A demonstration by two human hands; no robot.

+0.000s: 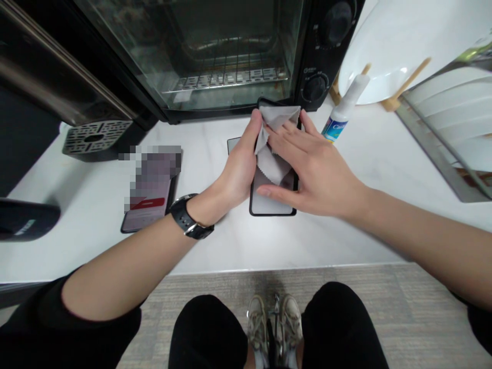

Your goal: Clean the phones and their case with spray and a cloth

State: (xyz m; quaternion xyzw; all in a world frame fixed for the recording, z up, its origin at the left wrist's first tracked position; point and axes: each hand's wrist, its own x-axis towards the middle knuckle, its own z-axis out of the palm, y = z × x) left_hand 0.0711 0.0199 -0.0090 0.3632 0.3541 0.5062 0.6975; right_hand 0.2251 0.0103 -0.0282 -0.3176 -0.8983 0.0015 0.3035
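Holding a black-edged phone (274, 207), the person's left grip (239, 169) is closed along its left side, thumb up near the top corner; fingers beneath hidden from where I stand. Right grip (313, 156) lies over a grey cloth (273, 166) on the phone's face, fingers bent onto it, thumb stretched apart across the bare lower screen. Can't tell if it pinches the cloth or only presses. Phone sits between both grips, above the worktop (238, 246); contact underneath unclear. Flat dark-edged item (232, 144) peeks out just behind left grip, mostly covered. Black watch (188, 218) on the wrist below left grip. Another phone (154, 192) lies farther left of that grip, screen partly pixelated. Spray bottle (342, 113), white cap, blue label, stands just beyond right grip, to its right. Dish rack (434, 154) with white plates (457, 113) farther right. Black toaster oven (230, 109) directly beyond both grips, wire rack (230, 79) visible through its glass.
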